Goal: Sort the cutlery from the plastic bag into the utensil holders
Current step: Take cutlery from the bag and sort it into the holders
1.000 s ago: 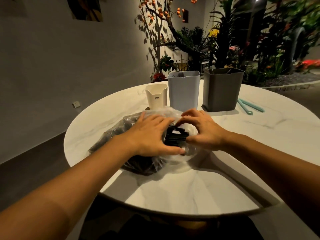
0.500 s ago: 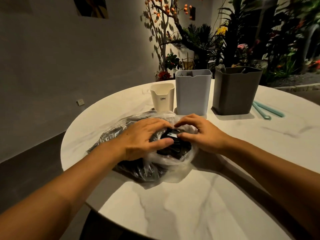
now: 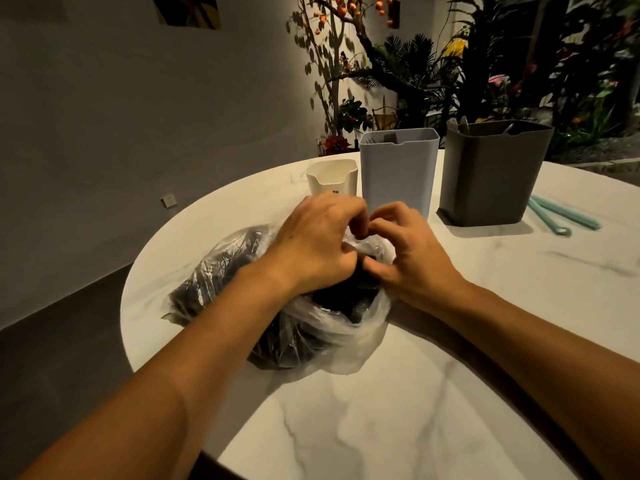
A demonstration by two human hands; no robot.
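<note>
Dim plants and an orange-berried branch crowd the wall behind a round, white marbled desk [image 3: 398, 427], its top smooth and glossy. On it, just in front of the pale grey holder [image 3: 398, 174], lies the plastic bag [image 3: 311, 327]: thin, clear, crinkled film slumped over a dark heap of cutlery [image 3: 214, 275]. Both hands meet at its mouth; the left hand [image 3: 311, 244] and the right hand [image 3: 412, 258] have their fingers curled in, pinching the gathered film, seemingly to work it open. I'd expect the film to be slippery and limp, easily torn by stiff prongs, so the rim is the place to hold; the load looks light but loose and liable to shift. Left of the grey holder stands a small cream holder [image 3: 332, 178], to its right a boxy dark grey holder [image 3: 491, 174] with utensil tips showing, all matte plastic. Beyond that lie slim teal sticks [image 3: 564, 216].
</note>
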